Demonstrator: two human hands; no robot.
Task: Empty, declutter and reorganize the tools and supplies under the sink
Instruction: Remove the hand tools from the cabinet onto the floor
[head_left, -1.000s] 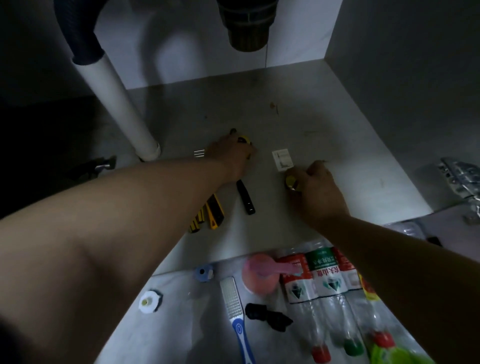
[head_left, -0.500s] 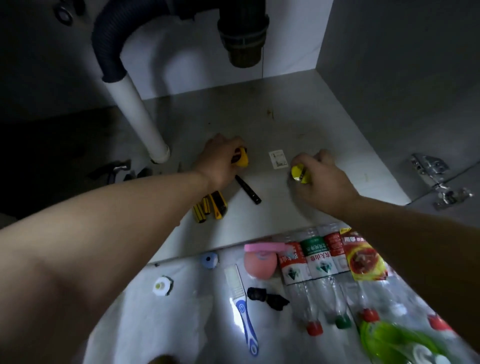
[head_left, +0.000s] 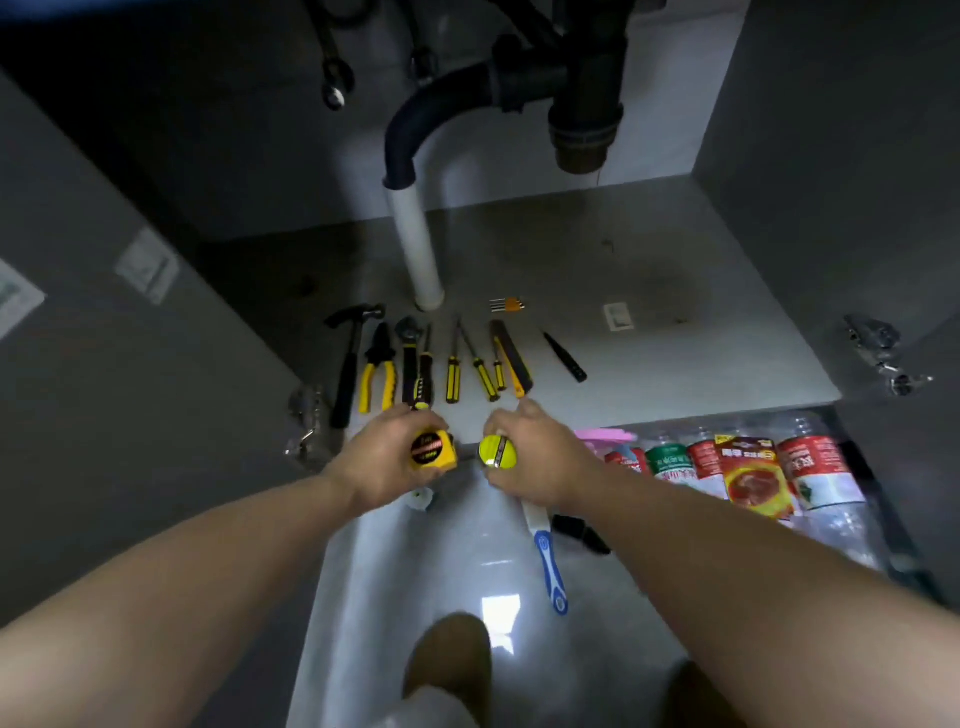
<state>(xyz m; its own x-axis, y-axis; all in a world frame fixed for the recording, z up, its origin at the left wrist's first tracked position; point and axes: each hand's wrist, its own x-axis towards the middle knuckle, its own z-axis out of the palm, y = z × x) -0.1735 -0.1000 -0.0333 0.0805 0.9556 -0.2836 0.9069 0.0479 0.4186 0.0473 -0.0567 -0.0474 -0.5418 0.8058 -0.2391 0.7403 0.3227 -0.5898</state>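
Yellow-handled tools lie in a row on the cabinet floor (head_left: 685, 364), each with its long axis running front to back. From the left they are a hammer (head_left: 349, 364), pliers (head_left: 378, 370), a wrench (head_left: 409, 353), several screwdrivers (head_left: 453, 371) and a utility knife (head_left: 511, 364). A slim black tool (head_left: 565, 357) lies a little apart from these and slanted.

Just in front of the row's near ends, at the floor's front edge, the left grip (head_left: 395, 460) is curled round a yellow tape measure (head_left: 434, 449), whose face is turned up. Beside it the right grip (head_left: 537, 457) pinches a small round yellow-green case (head_left: 497, 453); what kind of tool it is cannot be told. The two held things are near each other but not touching. Further right, plastic bottles (head_left: 737, 467) lie outside the cabinet.

Both held pieces probably belong with the row. The bare floor lies ahead and to the right, past the black tool, so the right grip is the nearer one. The left grip sits directly before the wrench and screwdriver handles. It would have to reach over them or swing right to find room.
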